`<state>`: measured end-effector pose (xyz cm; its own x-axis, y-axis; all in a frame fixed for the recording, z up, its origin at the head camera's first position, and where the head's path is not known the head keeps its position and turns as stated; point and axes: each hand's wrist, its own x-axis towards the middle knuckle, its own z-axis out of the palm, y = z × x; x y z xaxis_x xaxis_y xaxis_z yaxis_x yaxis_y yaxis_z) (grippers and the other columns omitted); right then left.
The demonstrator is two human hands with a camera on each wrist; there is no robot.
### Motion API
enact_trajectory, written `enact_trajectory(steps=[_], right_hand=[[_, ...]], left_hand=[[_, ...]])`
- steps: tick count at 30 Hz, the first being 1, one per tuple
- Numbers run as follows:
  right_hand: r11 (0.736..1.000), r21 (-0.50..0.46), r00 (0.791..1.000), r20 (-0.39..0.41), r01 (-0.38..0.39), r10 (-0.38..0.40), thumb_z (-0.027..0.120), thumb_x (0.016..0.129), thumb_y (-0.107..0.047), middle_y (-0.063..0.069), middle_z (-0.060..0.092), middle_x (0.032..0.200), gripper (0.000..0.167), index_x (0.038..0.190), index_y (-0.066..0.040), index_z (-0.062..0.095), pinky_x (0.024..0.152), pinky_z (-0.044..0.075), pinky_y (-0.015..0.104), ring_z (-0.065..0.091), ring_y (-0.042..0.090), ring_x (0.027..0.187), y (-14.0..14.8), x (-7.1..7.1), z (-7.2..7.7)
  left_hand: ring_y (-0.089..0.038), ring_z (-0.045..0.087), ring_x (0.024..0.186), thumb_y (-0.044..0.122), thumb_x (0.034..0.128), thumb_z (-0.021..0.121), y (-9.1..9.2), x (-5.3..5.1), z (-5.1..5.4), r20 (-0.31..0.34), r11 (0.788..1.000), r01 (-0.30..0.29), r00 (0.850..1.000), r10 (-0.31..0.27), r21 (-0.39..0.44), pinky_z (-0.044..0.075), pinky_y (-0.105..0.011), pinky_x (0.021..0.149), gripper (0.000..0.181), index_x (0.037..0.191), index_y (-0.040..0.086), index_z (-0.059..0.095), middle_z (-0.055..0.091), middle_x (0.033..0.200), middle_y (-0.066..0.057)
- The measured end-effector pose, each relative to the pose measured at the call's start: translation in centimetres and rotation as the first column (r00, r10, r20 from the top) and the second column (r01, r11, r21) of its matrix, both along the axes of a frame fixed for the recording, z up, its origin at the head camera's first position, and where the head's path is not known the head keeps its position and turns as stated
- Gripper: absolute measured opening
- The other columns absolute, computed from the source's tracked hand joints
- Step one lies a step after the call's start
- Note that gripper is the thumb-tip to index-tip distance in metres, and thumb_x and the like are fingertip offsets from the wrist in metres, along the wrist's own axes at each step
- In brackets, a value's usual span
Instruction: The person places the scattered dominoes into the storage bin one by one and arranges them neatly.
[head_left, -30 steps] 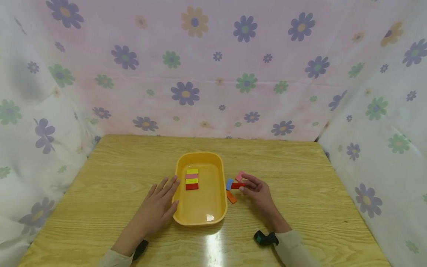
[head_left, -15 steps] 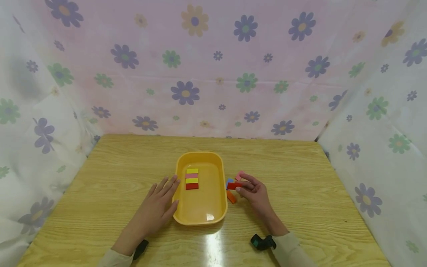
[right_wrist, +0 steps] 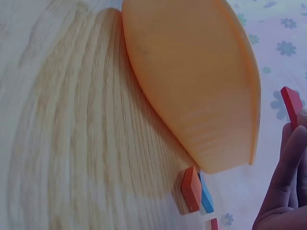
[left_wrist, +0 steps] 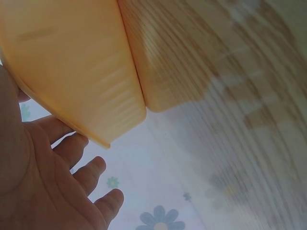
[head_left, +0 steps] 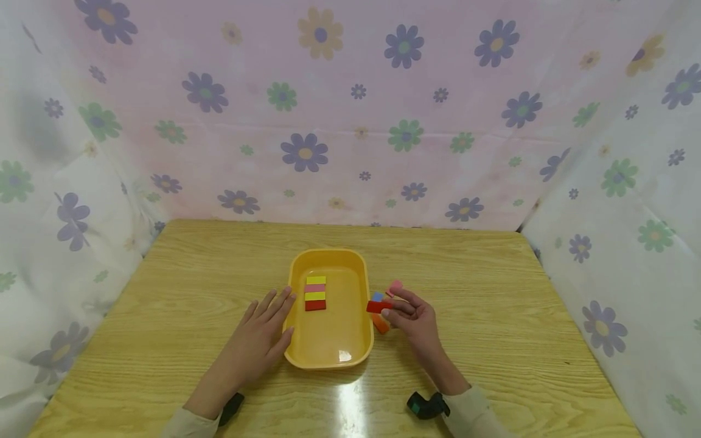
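Note:
My right hand [head_left: 417,321] pinches a red block [head_left: 379,306] between thumb and fingers, level with the right rim of the yellow tray [head_left: 330,363]. In the right wrist view the same red block [right_wrist: 291,105] is raised above the table. My left hand [head_left: 257,340] rests its outstretched fingers against the tray's left rim. Inside the tray a yellow block [head_left: 316,280], a pink block [head_left: 314,288], a second yellow block [head_left: 314,296] and another red block [head_left: 314,305] lie in a column at the left.
Right of the tray, on the wooden table [head_left: 493,292], lie an orange block [head_left: 380,323], a blue block [head_left: 378,297] and a pink block [head_left: 395,286], partly covered by the right hand. Flowered cloth [head_left: 350,121] surrounds the table at the back and sides.
My right hand has moved left with the red block, from over the loose blocks to the tray's right rim. The left hand and the tray have stayed where they were.

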<state>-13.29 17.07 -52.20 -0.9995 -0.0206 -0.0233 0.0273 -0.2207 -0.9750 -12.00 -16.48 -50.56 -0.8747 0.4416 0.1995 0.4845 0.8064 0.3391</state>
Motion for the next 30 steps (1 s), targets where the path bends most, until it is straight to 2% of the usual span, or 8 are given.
enact_trajectory(steps=[8,13,17,20,23,30], right_hand=[[0.999,-0.046,0.998,-0.059,-0.011,0.008,0.071,0.091,0.004,-0.005,0.079,0.100,0.046,0.132,0.016,0.053,0.071,0.060,0.022,0.075,0.009,0.090,-1.5,0.5,0.5],[0.999,-0.032,0.997,-0.076,-0.025,0.023,0.071,0.091,0.004,-0.005,0.079,0.099,0.047,0.131,0.019,0.053,0.077,0.060,0.022,0.075,0.009,0.092,-2.5,0.3,0.9],[0.999,-0.004,0.997,-0.073,-0.033,0.032,0.072,0.091,0.001,-0.006,0.078,0.101,0.047,0.131,0.017,0.054,0.073,0.060,0.021,0.075,0.008,0.089,-3.4,0.0,1.5],[0.999,0.016,0.997,-0.068,-0.032,0.033,0.074,0.091,-0.001,-0.004,0.079,0.102,0.042,0.128,0.011,0.060,0.068,0.060,0.021,0.074,0.009,0.085,-4.0,-0.4,2.1],[0.999,0.015,0.997,-0.076,-0.028,0.029,0.074,0.091,-0.001,-0.001,0.079,0.103,0.036,0.125,0.005,0.064,0.069,0.060,0.023,0.075,0.010,0.085,-4.7,-0.7,2.6],[1.000,0.003,0.995,-0.096,-0.018,0.018,0.072,0.091,0.003,0.005,0.078,0.105,0.032,0.122,0.007,0.065,0.069,0.061,0.024,0.075,0.012,0.087,-6.1,-1.1,3.5]], left_hand=[[-0.039,0.029,0.152,0.028,0.1033,0.058,0.1,0.0,0.0,-0.007,1.000,0.003,1.000,-0.003,0.004,0.023,-0.067,0.118,0.062,0.158,0.007,0.037,0.032,0.166,-0.010],[-0.038,0.029,0.152,0.028,0.1035,0.057,0.2,0.1,0.1,-0.005,1.000,0.002,1.000,-0.002,0.002,0.023,-0.066,0.119,0.062,0.158,0.006,0.037,0.031,0.166,-0.009],[-0.039,0.031,0.151,0.027,0.1033,0.057,0.2,0.1,0.1,-0.017,1.000,0.005,1.000,-0.005,0.005,0.025,-0.067,0.118,0.061,0.158,0.006,0.037,0.033,0.165,-0.010],[-0.040,0.031,0.151,0.027,0.1036,0.057,0.2,0.0,0.1,-0.025,1.000,0.007,1.000,-0.007,0.008,0.025,-0.067,0.117,0.061,0.158,0.007,0.038,0.033,0.165,-0.010],[-0.040,0.031,0.151,0.028,0.1038,0.056,0.1,0.0,-0.1,-0.025,1.000,0.004,1.000,-0.004,0.003,0.026,-0.067,0.117,0.060,0.157,0.007,0.038,0.033,0.165,-0.010],[-0.037,0.028,0.153,0.031,0.1045,0.055,0.1,-0.1,-0.2,0.018,1.000,-0.007,1.000,0.008,-0.014,0.022,-0.065,0.120,0.062,0.159,0.009,0.036,0.030,0.167,-0.008]])
